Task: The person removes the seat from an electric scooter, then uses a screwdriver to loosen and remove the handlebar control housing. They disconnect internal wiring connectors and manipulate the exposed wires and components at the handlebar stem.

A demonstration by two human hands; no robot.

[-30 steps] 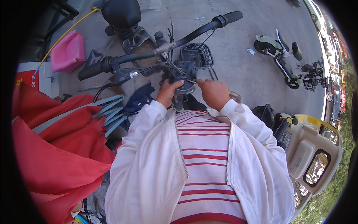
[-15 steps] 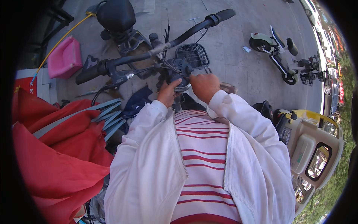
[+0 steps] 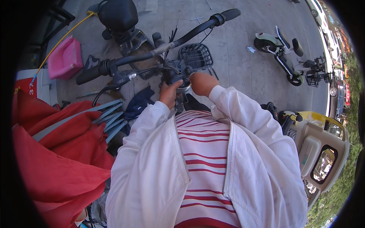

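Observation:
The black handlebar (image 3: 173,45) of an electric bike spans the upper middle, with loose cables around its stem. Below the stem sits a round dark headlamp (image 3: 178,78) with a shiny rim. My left hand (image 3: 168,94) grips its left side, thumb across the top. My right hand (image 3: 204,83) is closed at the lamp's right side. Its fingertips press near the rim, and whatever they pinch is hidden. A black wire basket (image 3: 196,55) lies just beyond my right hand.
A red cloth (image 3: 64,152) with grey-blue ribs fills the left. Behind it stand a pink seat (image 3: 65,59) and a yellow pole (image 3: 64,41). A black saddle (image 3: 118,15) is at the far left, a small scooter (image 3: 279,49) at the right, and a beige-yellow vehicle (image 3: 323,152) at the lower right.
My right hand has shifted slightly left and turned against the lamp. The brownish, rod-like thing beside that hand no longer shows. My left hand stays on the lamp, moving very little.

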